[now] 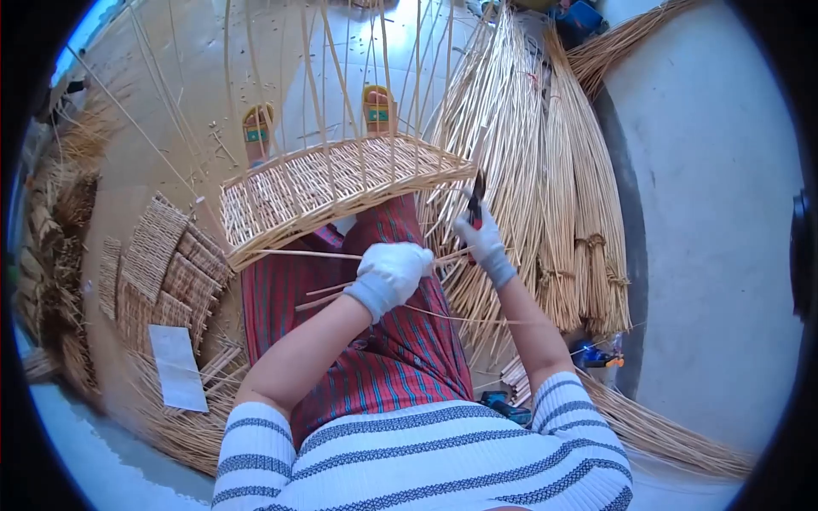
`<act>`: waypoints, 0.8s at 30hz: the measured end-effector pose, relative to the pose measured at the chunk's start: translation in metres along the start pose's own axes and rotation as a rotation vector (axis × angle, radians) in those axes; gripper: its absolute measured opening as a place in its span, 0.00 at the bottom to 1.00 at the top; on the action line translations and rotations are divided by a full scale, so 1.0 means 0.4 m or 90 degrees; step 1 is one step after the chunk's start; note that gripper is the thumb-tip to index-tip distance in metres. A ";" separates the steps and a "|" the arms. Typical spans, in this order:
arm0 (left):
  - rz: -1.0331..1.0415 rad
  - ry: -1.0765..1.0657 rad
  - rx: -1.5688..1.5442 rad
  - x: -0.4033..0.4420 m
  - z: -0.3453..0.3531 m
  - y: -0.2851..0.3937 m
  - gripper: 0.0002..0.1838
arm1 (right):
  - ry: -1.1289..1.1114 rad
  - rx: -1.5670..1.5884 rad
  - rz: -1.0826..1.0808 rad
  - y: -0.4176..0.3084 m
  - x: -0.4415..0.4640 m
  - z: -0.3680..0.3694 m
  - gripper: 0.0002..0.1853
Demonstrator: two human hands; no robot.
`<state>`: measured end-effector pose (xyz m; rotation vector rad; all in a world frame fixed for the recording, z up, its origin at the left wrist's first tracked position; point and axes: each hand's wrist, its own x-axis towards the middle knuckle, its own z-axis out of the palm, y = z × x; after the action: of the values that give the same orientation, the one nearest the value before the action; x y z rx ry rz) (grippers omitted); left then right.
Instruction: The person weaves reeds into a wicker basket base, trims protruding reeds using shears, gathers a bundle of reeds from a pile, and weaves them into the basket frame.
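Observation:
A woven wicker basket base (315, 183) rests across my knees, tilted, with long stakes rising from its edges. My left hand (394, 271), in a white glove, is closed around some thin wicker rods (319, 298) in front of the near edge. The rods stick out on both sides of the fist; how many it grips is hidden. My right hand (484, 243), also gloved, holds pruning shears (476, 192) with dark blades pointing up beside the base's right corner. Part of the shears' handles is covered by the fingers.
Large bundles of peeled rods (511, 162) lie on the floor to the right. Woven panels (158, 247) are stacked at the left, near a pale flat sheet (177, 366). Darker bundles (64, 247) line the far left. Offcuts lie around my sandalled feet (377, 111).

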<state>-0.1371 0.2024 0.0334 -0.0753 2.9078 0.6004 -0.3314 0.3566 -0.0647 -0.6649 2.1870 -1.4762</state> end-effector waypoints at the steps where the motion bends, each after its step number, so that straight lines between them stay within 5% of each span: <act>1: -0.012 0.000 0.027 -0.017 0.003 0.004 0.10 | 0.000 0.098 0.017 0.004 0.043 0.012 0.30; 4: -0.004 0.064 0.017 -0.054 0.039 0.002 0.07 | -0.054 -0.057 0.059 0.051 0.143 0.019 0.23; 8: -0.047 -0.017 0.030 -0.048 -0.007 0.013 0.09 | -0.091 -0.174 0.005 -0.018 0.043 -0.002 0.18; 10: -0.032 0.109 0.082 -0.032 0.003 0.016 0.19 | -0.214 0.033 0.217 -0.060 -0.022 -0.029 0.15; 12: -0.064 0.149 0.134 0.003 -0.002 0.032 0.31 | -0.305 0.157 0.246 -0.165 -0.125 -0.048 0.13; 13: -0.071 0.160 0.126 0.016 0.008 0.033 0.27 | -0.335 0.041 0.267 -0.172 -0.153 -0.068 0.14; 15: -0.047 0.144 0.064 0.043 0.025 0.020 0.13 | -0.368 0.109 0.269 -0.200 -0.198 -0.070 0.17; 18: 0.028 0.183 0.073 0.032 0.052 0.000 0.06 | -0.382 0.194 0.305 -0.204 -0.193 -0.070 0.25; 21: 0.123 0.180 0.098 -0.027 -0.011 -0.018 0.05 | -0.084 -0.293 0.101 -0.197 -0.135 -0.036 0.20; 22: 0.110 0.202 0.092 -0.046 -0.025 -0.019 0.05 | 0.000 -0.274 0.057 -0.219 -0.124 -0.028 0.23; 24: 0.095 0.177 0.083 -0.075 -0.059 -0.020 0.05 | 0.106 -0.572 -0.248 -0.181 -0.066 -0.037 0.31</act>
<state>-0.1107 0.1860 0.0568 0.0829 3.2374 0.4514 -0.3078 0.3597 0.0099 -1.3420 2.9571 -0.6171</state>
